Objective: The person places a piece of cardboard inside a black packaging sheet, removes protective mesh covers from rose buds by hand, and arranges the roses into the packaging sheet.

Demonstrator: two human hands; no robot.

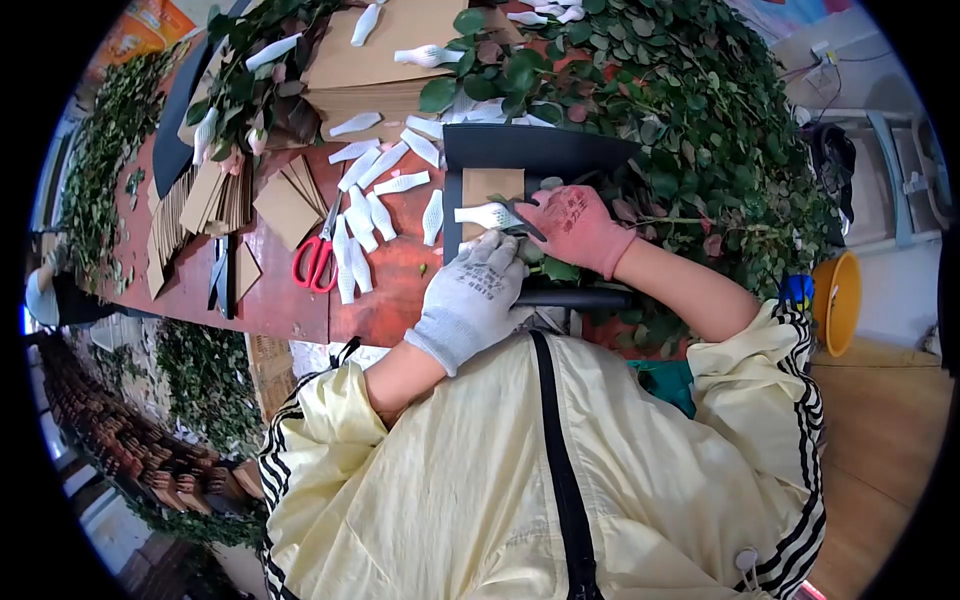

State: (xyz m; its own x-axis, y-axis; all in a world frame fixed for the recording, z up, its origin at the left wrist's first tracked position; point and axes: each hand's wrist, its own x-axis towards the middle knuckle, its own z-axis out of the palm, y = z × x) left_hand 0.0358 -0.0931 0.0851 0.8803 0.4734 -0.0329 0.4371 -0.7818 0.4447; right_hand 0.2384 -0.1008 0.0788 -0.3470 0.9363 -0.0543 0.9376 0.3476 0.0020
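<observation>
My right hand [572, 228], in a red glove, pinches the right end of a white foam net sleeve [482, 215] with a flower's green base showing in it. Just below the sleeve, my left hand [478, 285], in a pale grey glove, has its fingers bent together; what lies under them is hidden. A brown cardboard piece [492, 184] lies under the sleeve, inside a black tray-like holder [540, 146] with a raised back wall. Green leaves [560, 270] stick out between and beneath my hands.
White foam sleeves [360, 220] lie scattered to the left, beside red-handled scissors [315, 262]. Farther left are cardboard pieces [290, 202] and a dark cutting tool [221, 278]. Leafy stems [700, 130] heap up on the right; an orange basin [837, 302] stands beyond. Another person [45, 295] is at far left.
</observation>
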